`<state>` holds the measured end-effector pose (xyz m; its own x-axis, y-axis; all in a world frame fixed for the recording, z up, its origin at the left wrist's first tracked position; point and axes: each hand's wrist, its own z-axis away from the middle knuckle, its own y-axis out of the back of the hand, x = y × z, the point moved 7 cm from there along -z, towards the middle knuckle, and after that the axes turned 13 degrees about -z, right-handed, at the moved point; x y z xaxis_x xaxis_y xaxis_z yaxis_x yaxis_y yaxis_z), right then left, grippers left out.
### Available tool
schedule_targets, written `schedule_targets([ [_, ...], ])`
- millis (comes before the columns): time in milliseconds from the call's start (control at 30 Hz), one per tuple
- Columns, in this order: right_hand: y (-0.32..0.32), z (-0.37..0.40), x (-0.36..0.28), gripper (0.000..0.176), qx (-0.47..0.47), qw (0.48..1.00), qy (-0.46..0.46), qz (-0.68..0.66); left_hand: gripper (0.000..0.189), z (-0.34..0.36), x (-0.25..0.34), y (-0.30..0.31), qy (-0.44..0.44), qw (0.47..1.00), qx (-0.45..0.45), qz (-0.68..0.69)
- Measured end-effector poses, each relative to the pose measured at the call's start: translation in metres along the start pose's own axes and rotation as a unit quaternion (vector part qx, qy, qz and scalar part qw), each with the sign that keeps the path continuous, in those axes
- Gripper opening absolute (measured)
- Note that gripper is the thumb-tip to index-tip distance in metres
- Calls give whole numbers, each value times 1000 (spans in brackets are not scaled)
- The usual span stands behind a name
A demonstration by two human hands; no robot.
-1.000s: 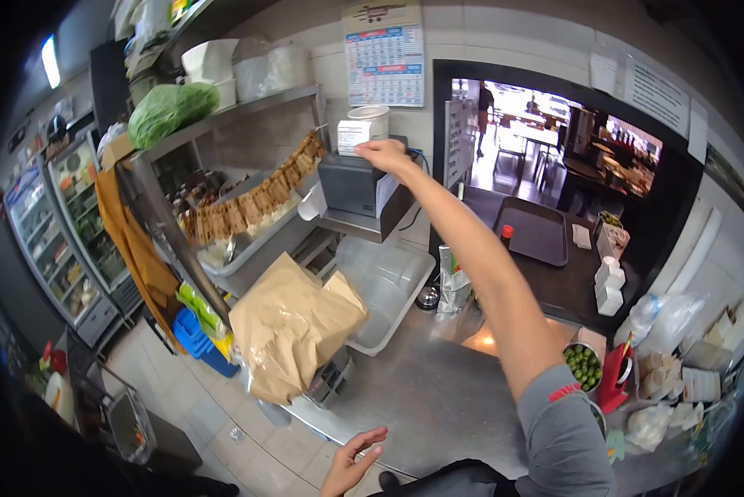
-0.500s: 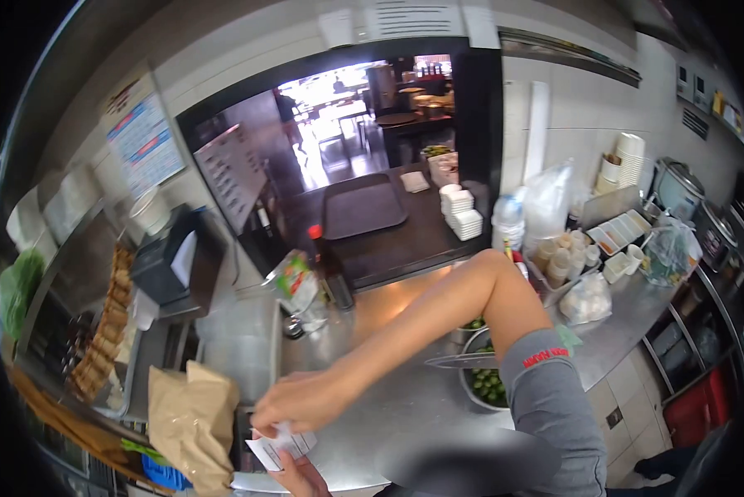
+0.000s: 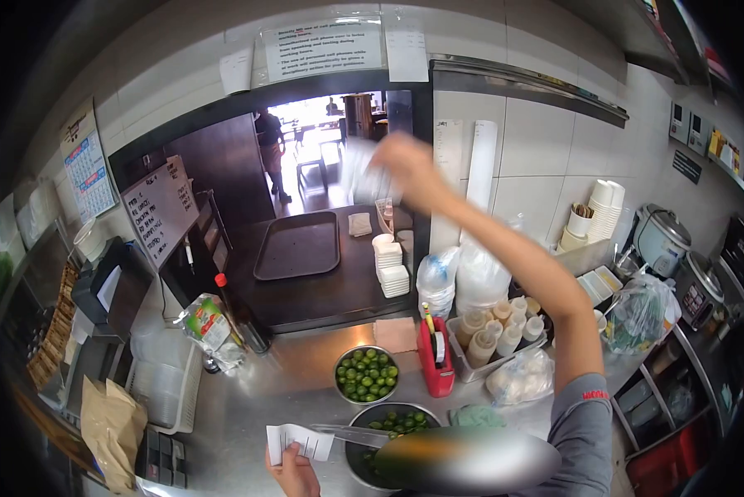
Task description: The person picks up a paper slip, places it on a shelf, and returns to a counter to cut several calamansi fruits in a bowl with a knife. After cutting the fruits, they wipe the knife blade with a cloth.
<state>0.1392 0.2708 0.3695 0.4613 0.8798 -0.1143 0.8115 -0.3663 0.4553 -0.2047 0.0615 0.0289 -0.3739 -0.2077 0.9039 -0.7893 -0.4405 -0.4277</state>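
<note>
My left hand (image 3: 294, 474) grips a small printed paper slip (image 3: 312, 444) low over the steel counter, thumb pressed on it. My right hand (image 3: 409, 166) is raised in front of the serving window, smeared by motion. A whitish paper slip (image 3: 360, 172) hangs from its fingers, also blurred. Right of the left hand is a bowl of small green limes (image 3: 399, 417) with a knife (image 3: 351, 434) lying across its rim. Behind it stands a smaller bowl of limes (image 3: 366, 376).
A red tape dispenser (image 3: 438, 377), a tub of sauce bottles (image 3: 481, 338) and a bagged white item (image 3: 522, 377) stand right of the limes. A dark tray (image 3: 297, 246) lies on the window ledge. A brown paper bag (image 3: 111, 431) is at left. Beyond the window stands a person (image 3: 270, 149).
My right hand has left the left hand and swung up to the window with a paper slip. My left hand keeps its slip. The view has turned right, showing both lime bowls.
</note>
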Motion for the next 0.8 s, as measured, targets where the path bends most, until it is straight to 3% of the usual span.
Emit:
schedule_targets([
  [33, 45, -17, 27, 20, 109, 994, 27, 10, 35, 9, -2, -5, 3, 1000, -15, 2],
  [67, 86, -28, 52, 19, 176, 978, 35, 103, 34, 14, -2, -5, 1, 1000, -8, -12],
  [167, 173, -16, 145, 26, 382, 919, -36, 96, 34, 22, -5, 8, 11, 997, -15, -70],
  [200, 183, -3, 184, 31, 402, 899, -157, 75, 36, 37, 1, 5, 77, 984, 24, -159],
  [233, 188, 10, 209, 35, 416, 865, -276, 55, 37, 41, 3, 5, 67, 987, 30, -140],
  [333, 193, 13, 238, 42, 410, 841, -352, -14, 35, 48, 6, 6, 35, 993, 30, -106],
  [433, 199, -14, 256, 44, 383, 844, -349, -138, 30, 55, 9, 11, 15, 995, 23, -101],
  [467, 205, -23, 279, 45, 382, 862, -300, -145, 31, 53, 9, 11, 9, 996, 29, -83],
  [567, 206, -29, 254, 45, 375, 875, -308, -5, 46, 55, 17, 11, -5, 998, 25, -60],
  [600, 210, -32, 265, 47, 294, 896, -319, 92, 52, 57, 26, 3, -19, 998, 10, -57],
  [667, 188, -26, 189, 56, 302, 809, -422, 275, 63, 59, 42, -10, -33, 996, -42, -65],
  [700, 182, -30, 210, 64, 276, 827, -397, 286, 68, 63, 52, -10, -36, 994, -67, -76],
  [733, 171, -37, 206, 64, 280, 872, -306, 260, 77, 65, 60, -8, -18, 995, -61, -73],
  [767, 150, -57, 190, 65, 228, 905, -159, 324, 87, 65, 67, -2, -5, 997, -42, -67],
  [800, 134, -71, 188, 66, 181, 953, -94, 222, 83, 64, 75, 4, -19, 996, -56, -65],
])
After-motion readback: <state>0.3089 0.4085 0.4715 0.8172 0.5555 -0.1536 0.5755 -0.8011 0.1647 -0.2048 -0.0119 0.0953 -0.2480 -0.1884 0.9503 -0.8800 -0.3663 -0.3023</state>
